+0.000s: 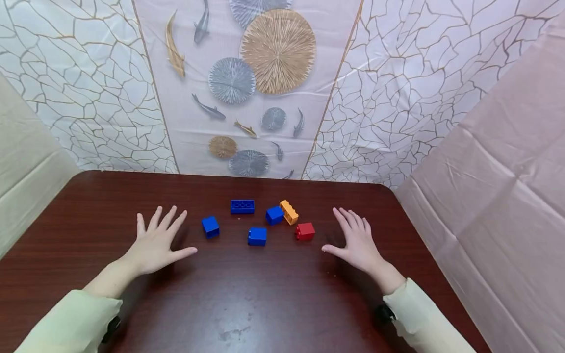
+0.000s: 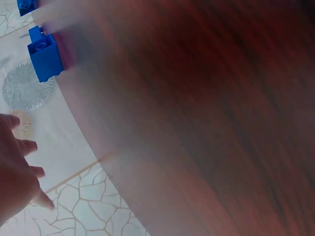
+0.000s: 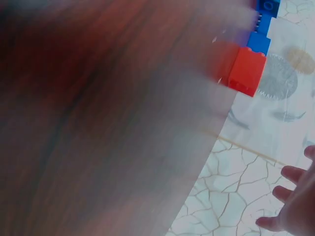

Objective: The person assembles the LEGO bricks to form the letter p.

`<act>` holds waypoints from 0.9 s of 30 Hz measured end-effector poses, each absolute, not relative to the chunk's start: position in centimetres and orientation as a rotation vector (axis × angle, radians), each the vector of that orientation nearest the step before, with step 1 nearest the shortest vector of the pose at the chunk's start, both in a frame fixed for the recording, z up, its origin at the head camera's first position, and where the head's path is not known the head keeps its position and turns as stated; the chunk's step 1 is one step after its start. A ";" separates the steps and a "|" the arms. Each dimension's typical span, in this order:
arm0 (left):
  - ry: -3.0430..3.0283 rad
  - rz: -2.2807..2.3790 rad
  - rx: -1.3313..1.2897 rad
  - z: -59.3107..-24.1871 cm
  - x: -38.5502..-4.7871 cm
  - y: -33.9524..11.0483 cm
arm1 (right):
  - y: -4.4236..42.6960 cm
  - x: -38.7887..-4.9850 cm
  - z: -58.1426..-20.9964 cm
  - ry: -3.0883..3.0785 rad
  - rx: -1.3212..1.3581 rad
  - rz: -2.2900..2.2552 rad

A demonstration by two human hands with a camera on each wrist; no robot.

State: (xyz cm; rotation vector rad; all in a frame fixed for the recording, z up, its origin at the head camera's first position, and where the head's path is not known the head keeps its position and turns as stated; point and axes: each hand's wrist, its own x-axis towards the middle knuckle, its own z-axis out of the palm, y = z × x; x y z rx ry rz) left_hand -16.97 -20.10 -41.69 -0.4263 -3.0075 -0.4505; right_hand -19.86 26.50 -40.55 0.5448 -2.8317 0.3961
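Both hands are spread with straight fingers over the table and hold nothing. The left hand is nearest to a blue toy brick lying to its right. Nearest to the right hand is a red brick, on its left. Between the hands lie another blue brick, a blue brick touching or close to an orange brick, and a longer blue brick with its hollow side showing. In the right wrist view the red brick stands before some blue ones.
The bricks lie on a dark brown wooden table with rounded far corners. Behind its far edge hangs a patterned cloth, and a plain pale cloth slopes along the right side. Dark bands with wrist cameras sit under the sleeves.
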 end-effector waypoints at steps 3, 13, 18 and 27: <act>-3.049 -0.546 -0.342 -41.4 -17.4 -19.7 | 25.5 -20.1 -40.3 -2.811 0.530 0.519; -3.081 -0.840 -0.101 -41.3 -19.1 -18.4 | 20.8 -20.8 -39.5 -2.837 0.569 0.848; -3.064 -0.978 -0.016 -41.5 -20.2 -17.8 | 18.3 -21.1 -39.4 -2.894 0.615 0.922; -3.020 -1.159 0.119 -41.6 -21.4 -15.9 | 14.7 -21.6 -39.7 -2.951 0.675 1.059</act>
